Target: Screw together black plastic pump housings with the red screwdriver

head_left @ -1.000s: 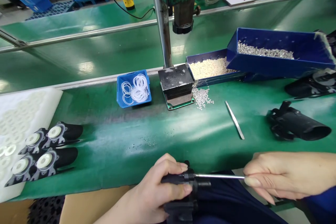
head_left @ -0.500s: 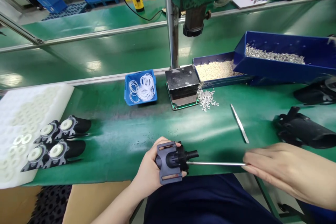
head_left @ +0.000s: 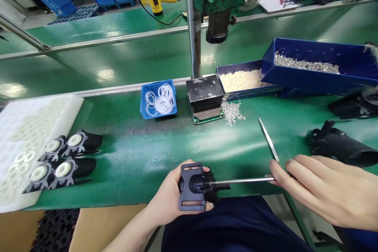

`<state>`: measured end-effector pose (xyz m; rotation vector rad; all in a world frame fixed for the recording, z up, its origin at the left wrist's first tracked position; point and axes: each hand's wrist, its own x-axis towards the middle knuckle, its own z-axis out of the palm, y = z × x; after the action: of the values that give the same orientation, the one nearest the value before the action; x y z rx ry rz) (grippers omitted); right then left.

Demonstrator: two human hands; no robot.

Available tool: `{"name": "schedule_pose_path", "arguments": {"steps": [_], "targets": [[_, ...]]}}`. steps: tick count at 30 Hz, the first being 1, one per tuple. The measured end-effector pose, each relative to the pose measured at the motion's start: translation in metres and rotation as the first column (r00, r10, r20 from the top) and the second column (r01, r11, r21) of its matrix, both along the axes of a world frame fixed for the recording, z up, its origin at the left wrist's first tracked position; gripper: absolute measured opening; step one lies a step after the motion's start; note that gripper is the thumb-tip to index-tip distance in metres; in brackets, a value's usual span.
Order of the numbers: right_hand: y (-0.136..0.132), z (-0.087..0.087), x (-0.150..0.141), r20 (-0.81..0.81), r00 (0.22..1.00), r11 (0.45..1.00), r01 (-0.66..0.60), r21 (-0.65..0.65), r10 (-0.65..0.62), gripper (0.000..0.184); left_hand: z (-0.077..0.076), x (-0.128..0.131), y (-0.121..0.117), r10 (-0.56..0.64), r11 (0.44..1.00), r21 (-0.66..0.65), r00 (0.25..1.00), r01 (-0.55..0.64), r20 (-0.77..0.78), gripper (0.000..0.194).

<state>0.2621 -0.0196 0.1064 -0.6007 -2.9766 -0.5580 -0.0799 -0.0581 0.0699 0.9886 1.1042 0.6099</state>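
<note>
My left hand point(head_left: 168, 197) is wrapped round a black plastic part point(head_left: 193, 191) at the near edge of the green table point(head_left: 165, 149), with its square flange turned up toward me. A thin metal rod point(head_left: 242, 181) runs from my right hand point(head_left: 321, 193) leftward into the round opening of that part. My right hand pinches the rod's right end between thumb and fingers, the other fingers stretched out. Silver tweezers point(head_left: 268, 139) lie on the table just above my right hand.
Several finished black parts with white discs point(head_left: 63, 155) lie at the left beside a white foam tray point(head_left: 28, 134). A small blue bin of white rings point(head_left: 158, 99), a black block point(head_left: 204, 96), loose steel washers point(head_left: 233, 112), blue trays point(head_left: 313, 67) and black housings point(head_left: 339, 145) stand further back.
My left hand raised the black part from my lap to the table edge and turned its flange toward me. The rod's tip has gone into the part's opening.
</note>
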Motion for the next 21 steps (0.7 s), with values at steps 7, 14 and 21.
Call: {"name": "schedule_pose_path", "arguments": {"steps": [7, 14, 21], "targets": [[0.003, -0.003, 0.002, 0.031, 0.999, 0.997, 0.014, -0.082, -0.012, 0.039, -0.004, -0.002, 0.003, -0.027, 0.977, -0.212, 0.998, 0.040, 0.065, 0.062], [0.006, -0.003, 0.003, 0.081, 0.995, 0.998, -0.060, -0.002, 0.060, 0.044, -0.001, 0.002, 0.005, -0.004, 0.962, -0.270, 0.994, 0.034, 0.112, 0.063], [0.010, -0.002, 0.006, 0.133, 0.991, 0.998, -0.005, -0.061, 0.013, 0.040, -0.004, 0.011, 0.005, -0.001, 0.956, -0.291, 0.996, 0.027, 0.089, 0.064]]}}
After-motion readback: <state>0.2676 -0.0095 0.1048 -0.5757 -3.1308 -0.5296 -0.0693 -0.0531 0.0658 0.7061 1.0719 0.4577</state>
